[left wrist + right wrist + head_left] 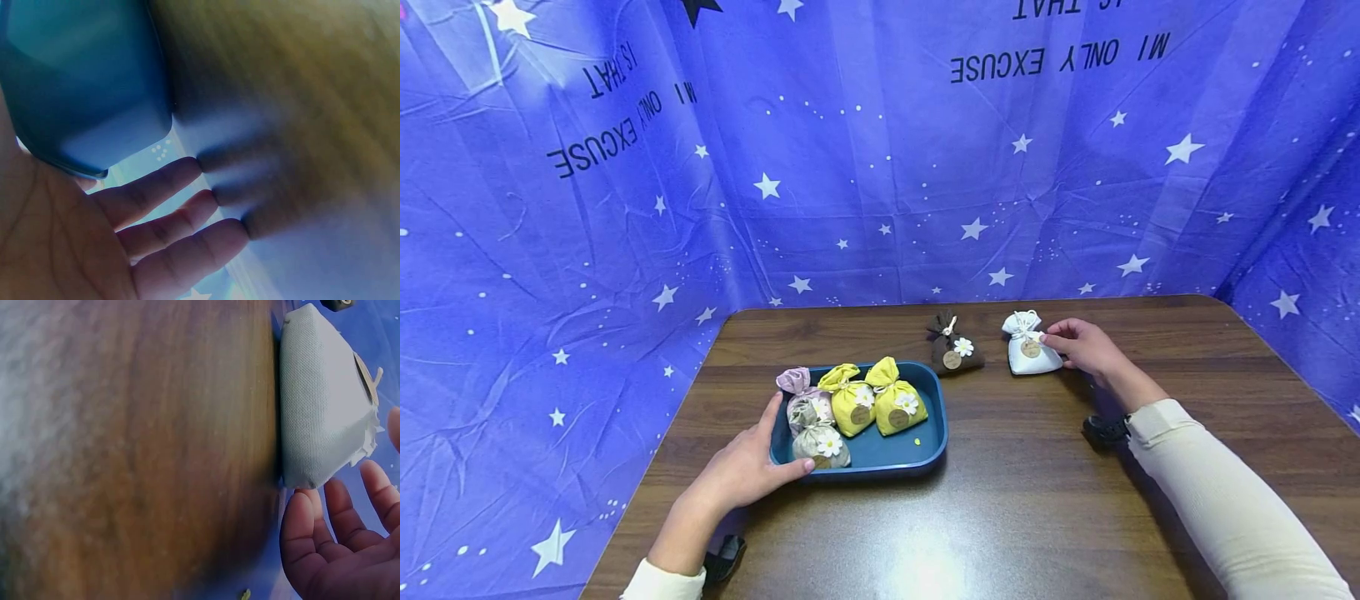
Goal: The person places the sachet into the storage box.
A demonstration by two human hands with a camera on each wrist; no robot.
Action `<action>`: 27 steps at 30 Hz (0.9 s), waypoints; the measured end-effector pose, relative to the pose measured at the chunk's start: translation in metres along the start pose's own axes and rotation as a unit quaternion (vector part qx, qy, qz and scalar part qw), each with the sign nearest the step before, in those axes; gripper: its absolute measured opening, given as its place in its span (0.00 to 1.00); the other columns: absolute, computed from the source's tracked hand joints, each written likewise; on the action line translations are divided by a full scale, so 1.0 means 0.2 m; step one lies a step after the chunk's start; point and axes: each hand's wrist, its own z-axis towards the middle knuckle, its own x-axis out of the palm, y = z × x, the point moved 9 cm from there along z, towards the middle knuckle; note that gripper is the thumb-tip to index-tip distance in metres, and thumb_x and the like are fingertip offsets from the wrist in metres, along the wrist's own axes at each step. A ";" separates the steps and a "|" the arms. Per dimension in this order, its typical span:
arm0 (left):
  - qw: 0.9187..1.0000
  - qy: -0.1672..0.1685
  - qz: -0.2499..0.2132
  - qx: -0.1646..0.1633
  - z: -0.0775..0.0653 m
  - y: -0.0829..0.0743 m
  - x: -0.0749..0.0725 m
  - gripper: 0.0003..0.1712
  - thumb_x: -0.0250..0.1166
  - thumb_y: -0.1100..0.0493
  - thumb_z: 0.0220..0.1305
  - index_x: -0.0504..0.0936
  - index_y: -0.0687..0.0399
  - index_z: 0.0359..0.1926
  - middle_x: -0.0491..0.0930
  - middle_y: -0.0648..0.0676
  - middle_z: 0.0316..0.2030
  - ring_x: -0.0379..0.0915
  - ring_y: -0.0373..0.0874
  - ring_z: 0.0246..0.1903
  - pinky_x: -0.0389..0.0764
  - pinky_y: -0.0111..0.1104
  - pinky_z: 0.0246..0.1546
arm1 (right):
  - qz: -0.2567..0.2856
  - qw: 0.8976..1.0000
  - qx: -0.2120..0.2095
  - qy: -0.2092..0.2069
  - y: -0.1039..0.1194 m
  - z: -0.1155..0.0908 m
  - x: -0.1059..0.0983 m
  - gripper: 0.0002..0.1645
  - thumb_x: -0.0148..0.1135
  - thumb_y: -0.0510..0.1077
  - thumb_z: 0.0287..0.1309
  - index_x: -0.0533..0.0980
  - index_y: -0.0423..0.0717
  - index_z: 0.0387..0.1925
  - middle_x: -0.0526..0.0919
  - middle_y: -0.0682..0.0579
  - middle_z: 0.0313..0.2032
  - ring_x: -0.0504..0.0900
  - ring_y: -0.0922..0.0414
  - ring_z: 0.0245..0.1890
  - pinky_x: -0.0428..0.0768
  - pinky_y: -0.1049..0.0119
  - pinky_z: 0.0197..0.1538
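A white drawstring sachet (1032,353) with a round tag stands on the table at the back right. Beside it is my right hand (1084,346), fingertips at its right side and thumb by the tag. The right wrist view shows loosely bent fingers (302,515) at the sachet's lower corner, not wrapped around it. My left hand (741,462) rests against the left end of a blue tray (936,454), thumb over the front rim and fingers extended along the side. Inside lie two yellow sachets (901,410), a grey sachet (820,446) and a partly hidden pink sachet (795,382).
A dark brown sachet (957,354) with a white flower sits between the tray and the white sachet. The wooden table (1000,500) ends at the back against a blue star-printed curtain (880,167). A small yellow bit (917,442) lies on the tray floor.
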 end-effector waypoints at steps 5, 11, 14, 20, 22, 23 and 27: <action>1.000 0.002 -0.002 0.000 0.00 0.00 0.00 0.70 0.67 0.25 0.51 0.40 0.55 0.79 0.69 0.74 0.63 0.70 0.66 0.60 0.71 0.58 0.56 | -0.002 1.000 0.001 0.004 0.01 0.01 0.02 0.30 0.62 0.49 0.67 0.68 0.27 0.57 0.74 0.44 0.44 0.73 0.60 0.35 0.78 0.66 0.31; 1.000 0.001 0.000 -0.003 0.00 0.00 0.00 0.70 0.66 0.24 0.51 0.40 0.54 0.79 0.68 0.73 0.64 0.68 0.67 0.61 0.70 0.59 0.57 | -0.018 1.000 0.006 0.009 0.02 0.02 0.03 0.32 0.63 0.48 0.66 0.67 0.27 0.59 0.74 0.38 0.49 0.72 0.57 0.36 0.77 0.65 0.31; 1.000 -0.001 0.000 -0.002 0.00 0.00 0.00 0.70 0.66 0.24 0.51 0.40 0.55 0.79 0.68 0.74 0.64 0.69 0.67 0.61 0.70 0.59 0.56 | -0.027 0.999 0.009 0.014 0.01 0.03 0.03 0.33 0.63 0.49 0.67 0.67 0.27 0.60 0.73 0.34 0.53 0.73 0.56 0.38 0.77 0.65 0.32; 1.000 0.000 0.004 -0.006 0.00 0.01 0.01 0.70 0.65 0.23 0.51 0.40 0.55 0.79 0.68 0.73 0.64 0.69 0.67 0.60 0.71 0.59 0.56 | -0.035 0.999 0.018 0.015 -0.01 0.04 0.05 0.32 0.64 0.50 0.66 0.69 0.28 0.59 0.73 0.34 0.55 0.73 0.56 0.39 0.76 0.65 0.33; 1.000 0.000 0.005 -0.006 0.00 0.01 0.01 0.70 0.65 0.23 0.51 0.40 0.55 0.79 0.69 0.73 0.63 0.69 0.67 0.60 0.71 0.59 0.56 | -0.037 0.999 0.018 0.012 -0.01 0.04 0.04 0.30 0.65 0.49 0.65 0.70 0.29 0.57 0.74 0.37 0.51 0.72 0.56 0.38 0.75 0.66 0.32; 1.000 -0.001 0.004 -0.004 0.00 0.01 0.01 0.70 0.65 0.23 0.51 0.40 0.55 0.79 0.69 0.73 0.63 0.70 0.67 0.60 0.71 0.59 0.55 | -0.039 0.999 0.017 0.009 -0.01 0.04 0.04 0.29 0.65 0.49 0.65 0.70 0.30 0.56 0.74 0.39 0.49 0.72 0.56 0.37 0.75 0.66 0.32; 1.000 -0.006 0.004 0.001 0.01 0.01 0.01 0.70 0.66 0.24 0.51 0.40 0.56 0.79 0.70 0.74 0.62 0.70 0.66 0.60 0.71 0.58 0.56 | -0.035 0.999 0.007 0.008 0.00 0.04 0.04 0.24 0.65 0.45 0.65 0.70 0.30 0.51 0.74 0.46 0.41 0.71 0.57 0.33 0.73 0.67 0.30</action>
